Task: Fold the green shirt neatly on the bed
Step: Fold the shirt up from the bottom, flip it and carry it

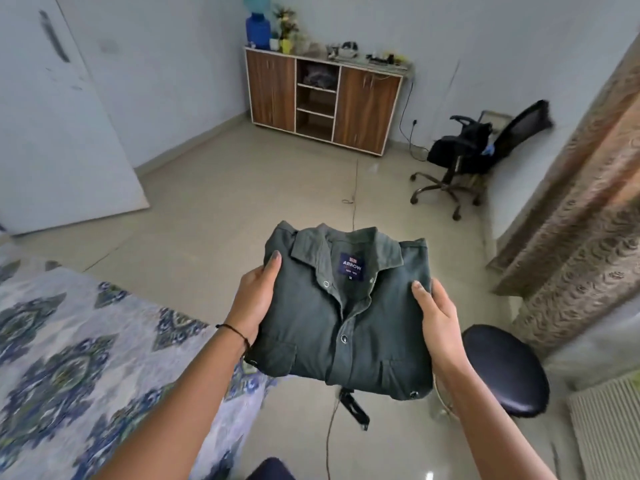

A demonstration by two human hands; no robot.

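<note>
Below and beyond both hands, one tiled floor [214,188] is filling most of the view. Left of the left hand, one bed [69,358] under a blue-and-green patterned sheet is reaching toward the forearm. Far beyond the hands, one wooden cabinet [322,95] is standing against the wall, with two closed doors and three open shelves between them; small clutter on top is too blurred to count. Beyond the right hand, one black office chair [467,154] is sitting by the wall. Just right of the right forearm, one round dark stool [505,368] is standing on the floor.

Between the hands, one green shirt [343,317] is being held in the air, off the bed, already folded into a compact rectangle, collar pointing away, label showing inside the neck. Three buttons are showing down the placket.

One left hand [256,303] is clamping the shirt's left edge, thumb lying on top, fingers hidden under the cloth; a dark thread band is circling that wrist. One right hand [440,317] is clamping the right edge the same way.

Under the shirt, one thin cable [329,438] is trailing across the floor, partly hidden by the cloth.
</note>
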